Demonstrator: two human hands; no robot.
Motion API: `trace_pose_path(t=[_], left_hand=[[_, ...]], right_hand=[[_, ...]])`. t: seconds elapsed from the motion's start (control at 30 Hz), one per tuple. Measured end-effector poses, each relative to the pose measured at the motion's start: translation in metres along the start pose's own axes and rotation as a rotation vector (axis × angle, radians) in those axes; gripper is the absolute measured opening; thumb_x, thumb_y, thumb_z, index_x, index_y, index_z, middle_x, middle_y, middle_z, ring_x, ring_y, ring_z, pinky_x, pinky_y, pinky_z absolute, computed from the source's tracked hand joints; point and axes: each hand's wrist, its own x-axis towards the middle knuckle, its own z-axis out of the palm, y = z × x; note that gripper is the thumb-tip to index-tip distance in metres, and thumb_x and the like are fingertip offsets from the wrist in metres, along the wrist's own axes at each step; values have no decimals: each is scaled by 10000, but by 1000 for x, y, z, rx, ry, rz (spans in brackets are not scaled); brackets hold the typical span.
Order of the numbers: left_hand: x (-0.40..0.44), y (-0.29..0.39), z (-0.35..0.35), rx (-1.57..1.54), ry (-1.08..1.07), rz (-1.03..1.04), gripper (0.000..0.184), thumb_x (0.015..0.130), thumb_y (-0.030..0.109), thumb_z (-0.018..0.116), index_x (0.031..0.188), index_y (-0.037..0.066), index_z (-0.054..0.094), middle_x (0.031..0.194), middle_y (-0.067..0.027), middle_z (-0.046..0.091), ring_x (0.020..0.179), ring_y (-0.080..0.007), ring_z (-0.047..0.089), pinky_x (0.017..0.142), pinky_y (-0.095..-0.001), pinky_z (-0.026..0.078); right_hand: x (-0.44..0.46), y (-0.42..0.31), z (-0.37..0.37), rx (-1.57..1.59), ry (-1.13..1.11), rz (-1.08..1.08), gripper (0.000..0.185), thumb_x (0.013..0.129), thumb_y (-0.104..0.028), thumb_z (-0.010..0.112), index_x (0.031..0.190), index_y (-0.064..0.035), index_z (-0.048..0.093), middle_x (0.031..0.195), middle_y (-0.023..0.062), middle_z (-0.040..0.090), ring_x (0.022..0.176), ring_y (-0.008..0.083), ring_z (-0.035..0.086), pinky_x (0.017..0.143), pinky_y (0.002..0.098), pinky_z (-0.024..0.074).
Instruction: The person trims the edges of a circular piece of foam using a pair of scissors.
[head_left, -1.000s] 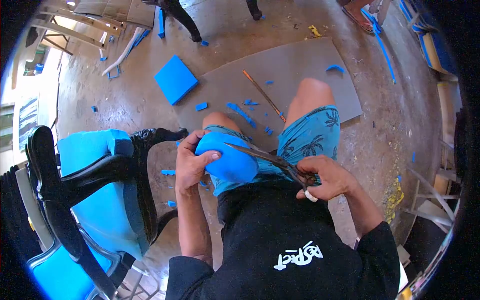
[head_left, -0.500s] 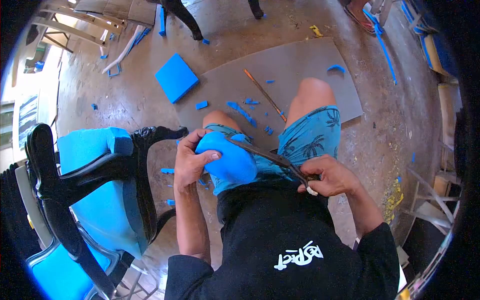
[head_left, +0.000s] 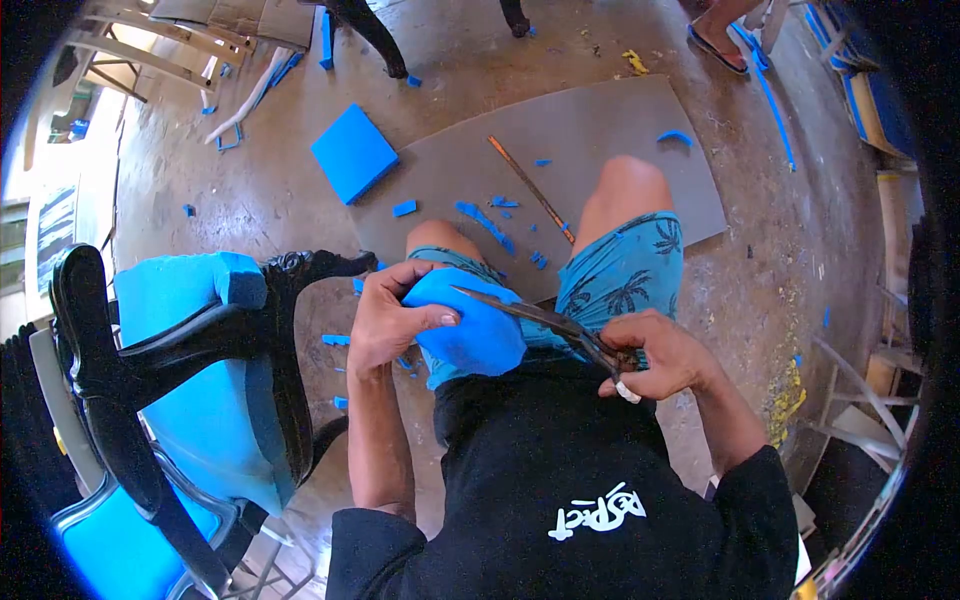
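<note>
A rounded piece of blue foam (head_left: 465, 335) is gripped by my left hand (head_left: 385, 320), with the thumb on its near face and the fingers behind it. My right hand (head_left: 655, 355) holds a long pair of dark scissors (head_left: 545, 317) by the handles, and a finger there has a white wrap. The blades point left and lie across the upper edge of the foam. Whether foam sits between the blades is hard to tell. Both hands are over my lap, above the teal shorts (head_left: 630, 270).
A black carved chair (head_left: 130, 400) with blue foam stands at the left. On the floor are a brown board (head_left: 570, 120), a blue foam block (head_left: 354, 155), foam scraps (head_left: 485, 227) and a thin rod (head_left: 530, 188). Another person's foot (head_left: 718, 45) is at the upper right.
The foam has shifted slightly right and down and turned in my left hand. The scissor tips have moved along its upper edge. At the upper right, the other person's foot has changed position.
</note>
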Motion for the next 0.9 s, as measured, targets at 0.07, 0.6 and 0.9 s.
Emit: trace_pose_path(t=[0.07,0.6,0.9], left_hand=[[1,0,1,-33,-8,-15,447,633,-2,844,1041,-32,663,931,-64,699,843,-114,640,788,-275,519],[3,-14,-9,-57,49,5,566,624,134,871,1110,0,614,978,-46,663,880,-119,621,806,-276,506],[-4,-32,11,-330,258,-10,508,655,129,834,1089,-11,610,969,-86,669,844,-161,644,770,-317,552]], right_hand=[[0,-1,-1,-1,2,5,439,681,-291,785,665,11,467,611,150,470,538,297,458,511,395,351],[-5,5,8,64,45,75,216,738,-123,729,721,5,556,631,154,542,557,248,520,547,365,410],[-5,1,12,36,50,97,314,729,-185,746,690,0,496,577,126,471,534,161,428,511,350,363]])
